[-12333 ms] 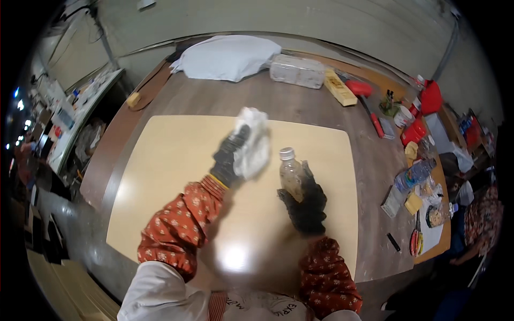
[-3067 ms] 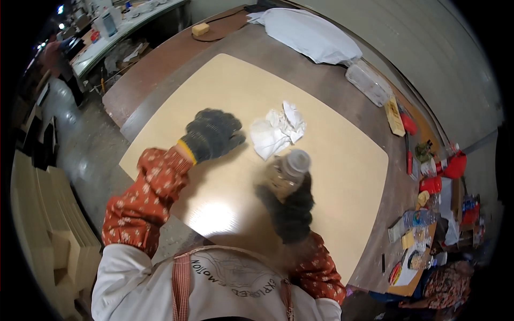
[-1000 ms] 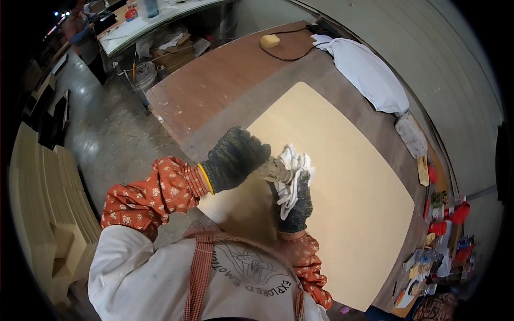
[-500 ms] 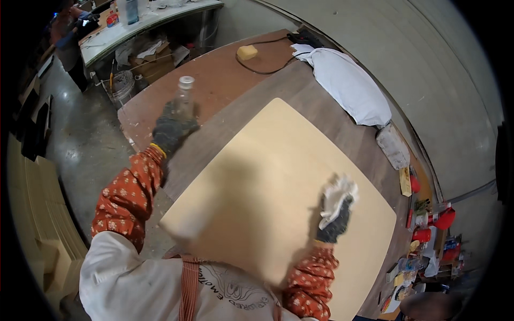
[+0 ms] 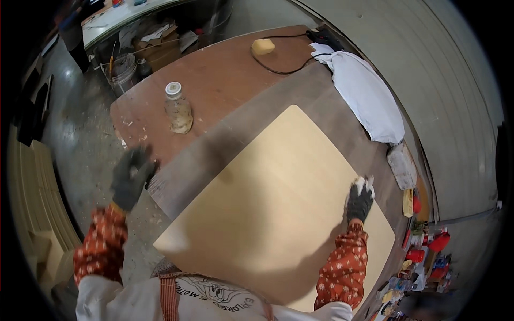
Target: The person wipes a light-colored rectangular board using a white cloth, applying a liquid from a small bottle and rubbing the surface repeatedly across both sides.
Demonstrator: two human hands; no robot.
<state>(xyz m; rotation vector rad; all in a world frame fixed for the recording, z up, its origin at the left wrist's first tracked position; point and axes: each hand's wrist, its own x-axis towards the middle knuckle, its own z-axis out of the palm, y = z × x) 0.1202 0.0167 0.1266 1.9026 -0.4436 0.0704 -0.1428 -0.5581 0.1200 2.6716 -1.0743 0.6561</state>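
Observation:
A large pale wooden panel with rounded corners lies before me. My right hand, in a dark grey glove, is closed on a crumpled white cloth near the panel's right edge. My left hand, gloved the same way and a little blurred, hangs in the air left of the panel with nothing in it, its fingers partly apart. Beyond it stands a clear glass jar with a white lid, upright on the brown tabletop.
A yellow sponge sits by a black cable on the brown top. White fabric and a greyish block line the far right edge. Red containers and clutter crowd the right. Stacked boards stand at left; a bucket is beyond.
My left hand has let go of the jar and drawn back toward me, leaving it on the brown top. My right hand has moved right and slightly away with the cloth.

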